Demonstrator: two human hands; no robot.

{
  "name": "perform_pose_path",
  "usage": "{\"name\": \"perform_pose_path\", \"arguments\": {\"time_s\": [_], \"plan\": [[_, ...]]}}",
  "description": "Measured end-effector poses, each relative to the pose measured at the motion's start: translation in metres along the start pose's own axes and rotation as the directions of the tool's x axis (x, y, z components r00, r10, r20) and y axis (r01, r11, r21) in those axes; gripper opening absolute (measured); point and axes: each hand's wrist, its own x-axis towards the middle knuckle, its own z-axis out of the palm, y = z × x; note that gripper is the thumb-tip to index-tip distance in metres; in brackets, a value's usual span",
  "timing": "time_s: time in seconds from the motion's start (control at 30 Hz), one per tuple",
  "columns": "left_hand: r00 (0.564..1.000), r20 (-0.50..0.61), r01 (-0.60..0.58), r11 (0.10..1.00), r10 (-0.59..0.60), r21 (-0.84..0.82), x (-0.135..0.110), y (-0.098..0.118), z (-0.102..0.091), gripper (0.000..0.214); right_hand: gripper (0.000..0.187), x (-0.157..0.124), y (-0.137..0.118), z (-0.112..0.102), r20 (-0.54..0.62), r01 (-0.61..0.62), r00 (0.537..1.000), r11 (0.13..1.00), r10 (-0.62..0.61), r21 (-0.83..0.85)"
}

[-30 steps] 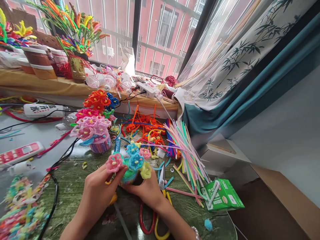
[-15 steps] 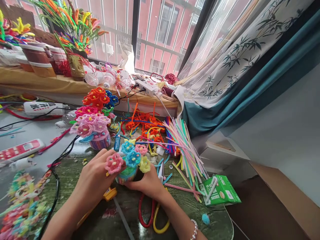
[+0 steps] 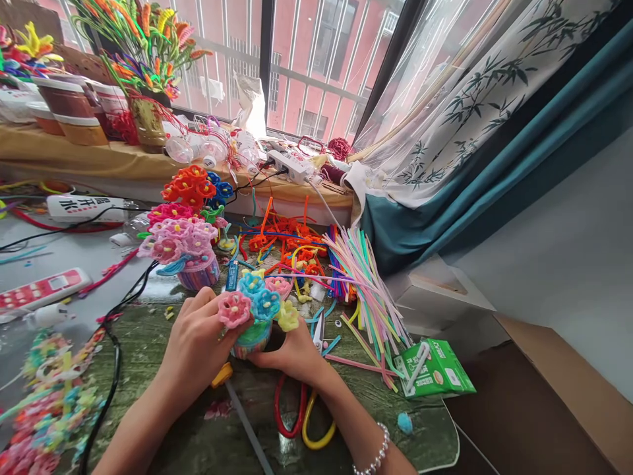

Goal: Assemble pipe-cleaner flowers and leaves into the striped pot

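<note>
A small striped pot of pipe-cleaner flowers stands between my hands, with pink, blue and yellow blooms on top. My left hand is at its left side, fingers bent against the pink flower. Round the pot's right side curls my right hand, its thumb along the base and its other fingers partly hidden behind. Just below the hands lie scissors with red and yellow handle loops, their blades showing beyond my right wrist. A glue gun with a yellow tip and a grey glue stick is partly under my left hand.
A larger pot of pink flowers stands behind left. Pastel pipe cleaners and a green packet lie to the right. Black cable and loose flowers are at left. A blue pompom sits near the table's right edge.
The pink flower at my left hand has shifted slightly right, closer to the blue ones. My left fingers have moved a little with it; both hands stay on the pot.
</note>
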Motion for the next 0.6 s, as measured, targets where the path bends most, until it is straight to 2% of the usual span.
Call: {"name": "perform_pose_path", "arguments": {"time_s": [0.23, 0.37, 0.6], "plan": [[1.0, 0.02, 0.009, 0.998, -0.01, 0.06, 0.002, 0.0023, -0.0067, 0.03, 0.051, 0.0012, -0.0026, -0.0032, 0.004, -0.034, 0.999, 0.999, 0.034, -0.022], [0.999, 0.0, -0.039, 0.995, 0.039, 0.096, 0.0035, 0.0027, -0.0085, 0.029, 0.051, 0.0007, -0.0013, -0.0031, 0.007, -0.032, 0.999, 0.999, 0.032, -0.014], [1.0, -0.008, -0.013, 0.999, 0.014, 0.041, -0.0011, 0.0023, -0.0028, 0.026, 0.05, 0.0006, -0.0009, -0.0031, 0.011, -0.018, 1.0, 1.0, 0.019, -0.015]]}}
